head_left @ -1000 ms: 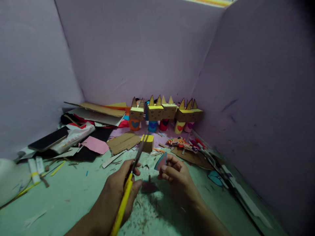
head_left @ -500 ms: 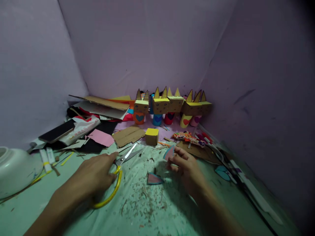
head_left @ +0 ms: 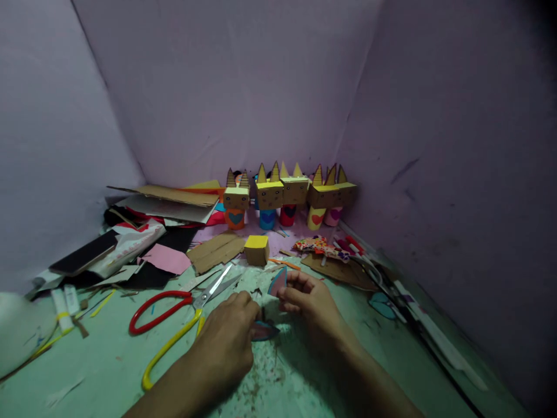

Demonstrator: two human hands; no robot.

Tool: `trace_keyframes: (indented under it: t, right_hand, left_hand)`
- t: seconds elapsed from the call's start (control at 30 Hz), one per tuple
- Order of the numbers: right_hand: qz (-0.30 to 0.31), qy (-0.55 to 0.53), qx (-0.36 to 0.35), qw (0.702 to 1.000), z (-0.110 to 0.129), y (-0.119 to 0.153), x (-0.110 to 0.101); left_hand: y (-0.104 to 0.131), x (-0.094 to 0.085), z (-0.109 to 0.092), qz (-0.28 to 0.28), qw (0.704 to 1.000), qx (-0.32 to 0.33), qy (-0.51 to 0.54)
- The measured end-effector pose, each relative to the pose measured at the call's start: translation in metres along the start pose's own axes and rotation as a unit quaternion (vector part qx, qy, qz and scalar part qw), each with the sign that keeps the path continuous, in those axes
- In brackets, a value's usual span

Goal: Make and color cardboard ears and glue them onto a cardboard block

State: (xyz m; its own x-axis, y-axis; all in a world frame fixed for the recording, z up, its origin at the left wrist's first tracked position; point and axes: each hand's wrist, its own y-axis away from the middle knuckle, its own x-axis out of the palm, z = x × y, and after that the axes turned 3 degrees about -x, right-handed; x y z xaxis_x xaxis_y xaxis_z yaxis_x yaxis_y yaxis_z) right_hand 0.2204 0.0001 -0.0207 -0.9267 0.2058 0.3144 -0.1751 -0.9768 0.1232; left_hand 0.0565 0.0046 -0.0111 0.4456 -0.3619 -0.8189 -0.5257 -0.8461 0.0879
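Observation:
My right hand pinches a small pink triangular paper piece with a blue edge between thumb and fingers, held above the table. A matching pink and blue triangular piece is low over the table, its left end at the closed fingertips of my left hand. The back of that hand hides its thumb and part of the piece. Large scissors with one red and one yellow handle lie beside my left hand, blades slightly parted. Just beyond the hands sits a small cardboard cube with a yellow top.
Box-headed cardboard figures with pointed ears stand in a row at the back. Cardboard and paper sheets pile up at left, near a white rounded vessel. Patterned fabric, cables and a long white strip line the right side.
My left hand has left the scissors and moved right to the triangular piece on the table. My right hand still holds its piece. The view has shifted slightly.

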Motion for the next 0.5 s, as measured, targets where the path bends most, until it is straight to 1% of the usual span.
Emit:
trace_keyframes:
  t: [0.07,0.1,0.13,0.2,0.27,0.3,0.37,0.5]
  right_hand:
    - [0.005,0.008,0.002,1.0,0.001,0.001,0.001]
    - [0.007,0.012,0.002,1.0,0.001,0.002,0.002]
    - [0.01,0.017,0.004,1.0,0.001,0.003,0.004]
    - [0.034,0.025,0.019,0.999,0.0,0.005,0.009]
    - [0.068,0.029,0.033,0.997,-0.003,0.007,0.013]
    - [0.081,0.03,0.037,0.996,-0.004,0.008,0.015]
    - [0.093,0.03,0.041,0.994,-0.006,0.009,0.017]
    - [0.108,0.025,0.033,0.993,-0.008,0.009,0.015]
  left_hand:
    - [-0.002,-0.007,0.0,-0.016,0.997,-0.04,0.061]
    - [-0.003,-0.01,0.0,-0.022,0.991,-0.058,0.118]
    - [-0.004,-0.012,0.0,-0.025,0.978,-0.075,0.191]
    - [-0.006,-0.014,-0.001,-0.042,0.934,-0.105,0.34]
    - [-0.008,-0.013,-0.002,-0.064,0.885,-0.134,0.441]
    - [-0.009,-0.012,-0.002,-0.071,0.866,-0.15,0.471]
    - [-0.009,-0.009,-0.002,-0.081,0.842,-0.171,0.506]
    - [-0.008,-0.006,-0.004,-0.091,0.822,-0.179,0.533]
